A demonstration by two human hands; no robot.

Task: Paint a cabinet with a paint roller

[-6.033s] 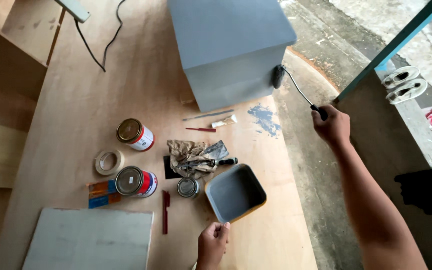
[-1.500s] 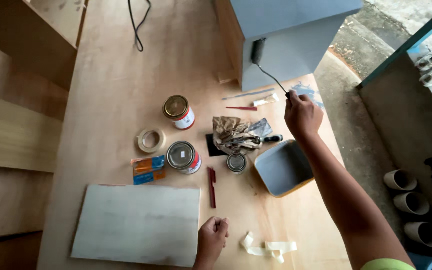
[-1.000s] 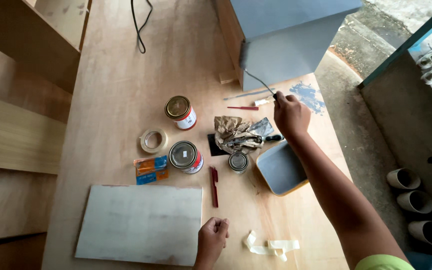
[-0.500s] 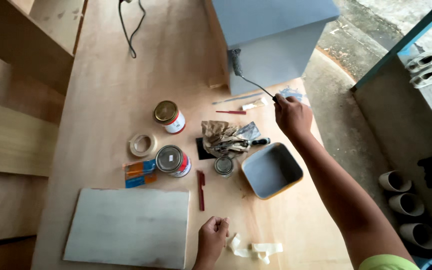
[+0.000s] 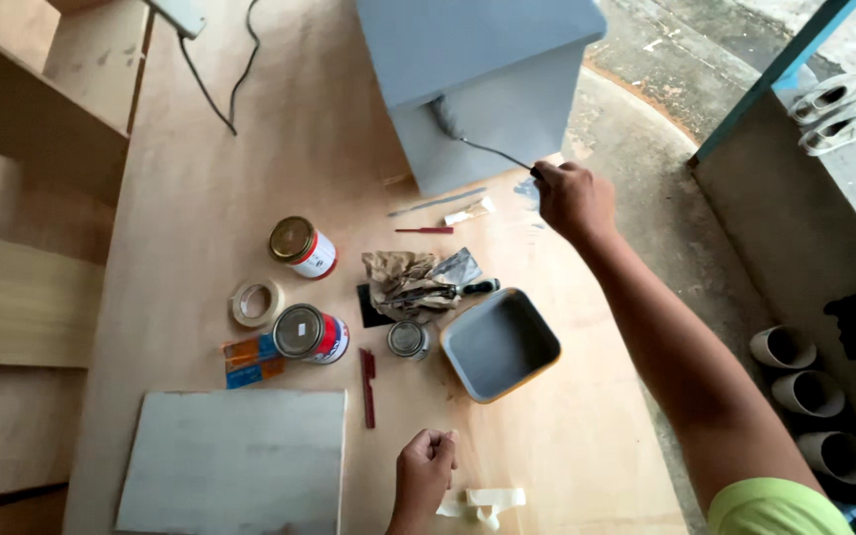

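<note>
- Your right hand (image 5: 572, 198) reached out on a nearly straight arm toward the far right part of the plywood table (image 5: 200, 198), fingers wrapped tightly around the handle of a small paint roller (image 5: 448, 117).
- The roller's head pressed against the near face of the grey-blue box (image 5: 487, 109), which stood at the far edge of the table; its thin wire frame ran back to your fist.
- Your left hand (image 5: 425, 468) rested on the table near the front edge, fingers curled into a loose fist and holding nothing.
- A scrap of crumpled masking tape (image 5: 482, 500) lay just beside that hand, toward the right.
- The paint tray (image 5: 499, 344), grey inside with a yellow rim, sat between your two hands.
- A pale painted board (image 5: 235, 461) lay at the near left corner.
</note>
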